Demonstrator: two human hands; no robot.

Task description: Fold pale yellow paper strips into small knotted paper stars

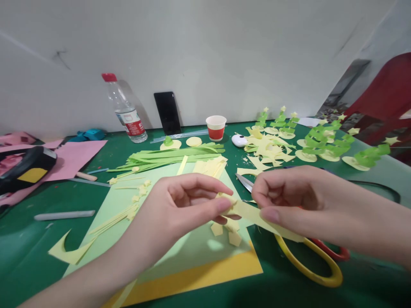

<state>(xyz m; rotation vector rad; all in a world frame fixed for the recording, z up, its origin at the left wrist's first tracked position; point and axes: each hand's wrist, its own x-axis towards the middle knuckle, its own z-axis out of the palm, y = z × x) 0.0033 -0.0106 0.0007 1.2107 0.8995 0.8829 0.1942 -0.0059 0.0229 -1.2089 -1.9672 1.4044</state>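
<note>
Pinching the folded end of a pale yellow paper strip (pixel 248 212) between thumb and fingertips of the left hand (pixel 189 205); gripping its flat length between thumb and curled index finger of the right hand (pixel 295 201), with a loose tail past the thumb and the whole strip over the near right edge of a light green sheet (pixel 173 256). For neat folds, probably best to match edges before pressing, hold the length lightly taut and flatten each crease evenly, without crushing corners. At near left, mind the crescent offcut (pixel 69 253), close by a white stick (pixel 64 215) on the green table (pixel 19 244); lift clear of the thin strips (pixel 117 217) rather than sweeping across. Below the left fingertips, avoid scattering the small pentagons (pixel 235 238). Under the right hand, watch the scissors (pixel 332 280), handles near, blade tip far and left, middle hidden. At far right, stay short of the star-topped paper pieces (pixel 330 143). For open room, use the near right, beyond the handles.
</note>
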